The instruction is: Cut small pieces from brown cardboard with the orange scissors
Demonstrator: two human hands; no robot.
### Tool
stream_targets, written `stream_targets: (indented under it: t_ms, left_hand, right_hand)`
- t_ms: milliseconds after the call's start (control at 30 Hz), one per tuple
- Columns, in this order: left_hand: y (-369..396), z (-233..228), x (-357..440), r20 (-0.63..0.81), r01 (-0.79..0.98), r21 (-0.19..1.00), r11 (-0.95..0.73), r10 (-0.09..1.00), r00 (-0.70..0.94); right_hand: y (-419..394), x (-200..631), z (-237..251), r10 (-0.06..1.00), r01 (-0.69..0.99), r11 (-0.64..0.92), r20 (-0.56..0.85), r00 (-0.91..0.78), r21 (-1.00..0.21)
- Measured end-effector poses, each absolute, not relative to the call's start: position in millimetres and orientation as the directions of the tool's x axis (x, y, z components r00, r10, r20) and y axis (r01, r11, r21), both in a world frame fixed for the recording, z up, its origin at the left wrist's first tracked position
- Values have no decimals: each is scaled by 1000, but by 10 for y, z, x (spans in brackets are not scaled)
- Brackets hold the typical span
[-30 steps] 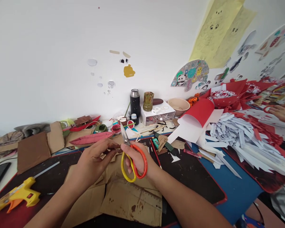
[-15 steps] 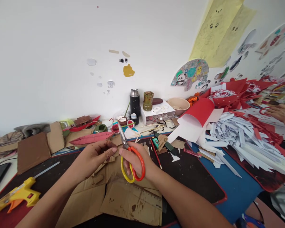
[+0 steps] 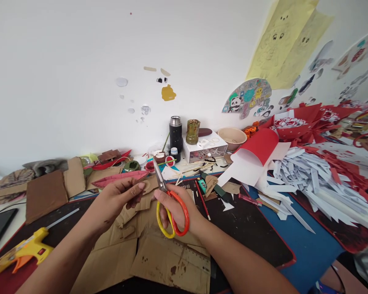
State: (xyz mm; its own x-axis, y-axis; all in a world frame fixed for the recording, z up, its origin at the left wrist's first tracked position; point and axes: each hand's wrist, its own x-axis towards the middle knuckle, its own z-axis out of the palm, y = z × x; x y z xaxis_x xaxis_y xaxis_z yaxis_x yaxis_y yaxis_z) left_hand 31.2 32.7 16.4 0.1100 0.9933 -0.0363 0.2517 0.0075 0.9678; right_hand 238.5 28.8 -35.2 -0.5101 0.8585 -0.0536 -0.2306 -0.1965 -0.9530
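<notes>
Cluttered desk under a white wall: right hand grips scissors, left hand pinches cardboard.

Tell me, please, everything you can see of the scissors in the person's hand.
The scissors have two loop handles of glossy plastic, one orange-red and one yellow, and grey metal blades. The right hand grips them with its fingers through the loops. The blades point up and away, towards the wall, and look nearly closed. Their lower part meets a small piece of brown cardboard pinched by the left hand.
</notes>
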Motion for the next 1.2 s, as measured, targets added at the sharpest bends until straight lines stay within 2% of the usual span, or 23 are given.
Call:
stream_targets:
  t_ms: [233, 433, 567, 700, 900, 1200]
  left_hand:
    - [325, 170, 318, 14, 179, 983, -26, 997, 70]
    - [316, 186, 346, 47, 122, 991, -50, 998, 32]
    - [307, 219, 359, 71, 150, 986, -74, 997, 24]
    - [297, 257, 367, 105, 216, 970, -110, 994, 34]
    - [305, 225, 340, 112, 260, 958, -123, 992, 57]
    - [304, 184, 326, 119, 272, 955, -121, 993, 23]
  right_hand:
    - [276, 2336, -362, 837, -219, -203, -53, -545, -954]
    - [213, 2372, -215, 802, -280, -191, 16, -598, -941]
    - [172, 2374, -194, 786, -210, -229, -53, -616, -951]
    - [159, 2384, -227, 829, -113, -169, -79, -553, -979]
    - [144, 2413, -225, 833, 1, -95, -80, -548, -995]
    - [138, 2425, -252, 841, 24, -27, -36, -540, -999]
